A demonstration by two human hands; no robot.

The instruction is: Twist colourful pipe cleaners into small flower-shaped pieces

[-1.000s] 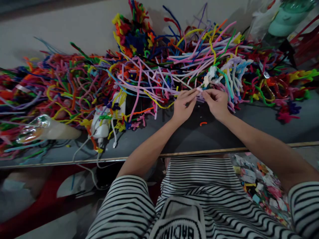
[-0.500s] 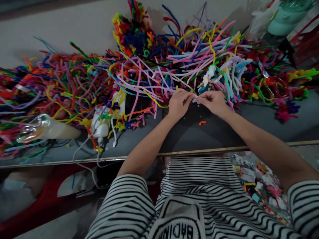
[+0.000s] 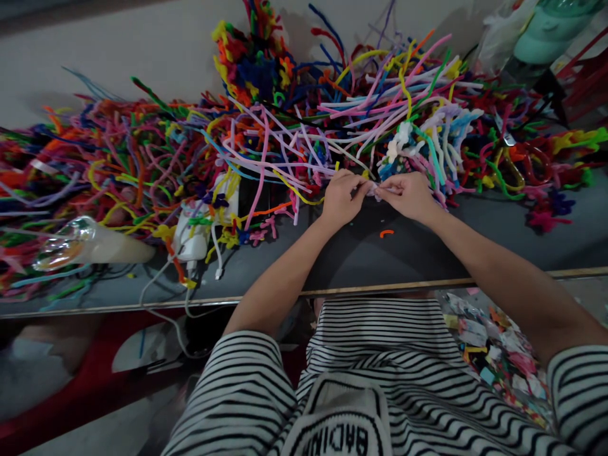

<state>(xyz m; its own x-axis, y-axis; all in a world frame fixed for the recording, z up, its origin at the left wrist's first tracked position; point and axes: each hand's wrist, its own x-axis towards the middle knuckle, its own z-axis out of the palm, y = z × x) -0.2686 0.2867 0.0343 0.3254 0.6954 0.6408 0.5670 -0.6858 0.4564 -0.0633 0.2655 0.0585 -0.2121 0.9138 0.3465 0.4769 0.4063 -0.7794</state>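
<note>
Between my fingertips is a small bent piece of pale lilac pipe cleaner [image 3: 373, 190], partly hidden by the fingers. My left hand [image 3: 344, 196] pinches it from the left, thumb and forefinger closed together. From the right, my right hand [image 3: 409, 195] pinches the same piece, its fingers curled. Both hands are just above the dark table [image 3: 380, 266], at the front of a long heap of coloured pipe cleaners [image 3: 266, 145]. A bundle of white and pale pipe cleaners [image 3: 441, 139] lies right behind my right hand. A short orange scrap [image 3: 386, 234] rests on the table below the hands.
On the left, a plastic cup [image 3: 118, 246] lies tipped beside a white charger [image 3: 190, 244] with cables hanging over the table edge. Scissors [image 3: 527, 168] lie in the heap at right. A mint-green container [image 3: 541, 38] stands at the back right. Scraps [image 3: 498, 354] litter the floor.
The lilac piece is turned slightly between my fingers, and less of it shows below them. Both hands stay almost in the same place.
</note>
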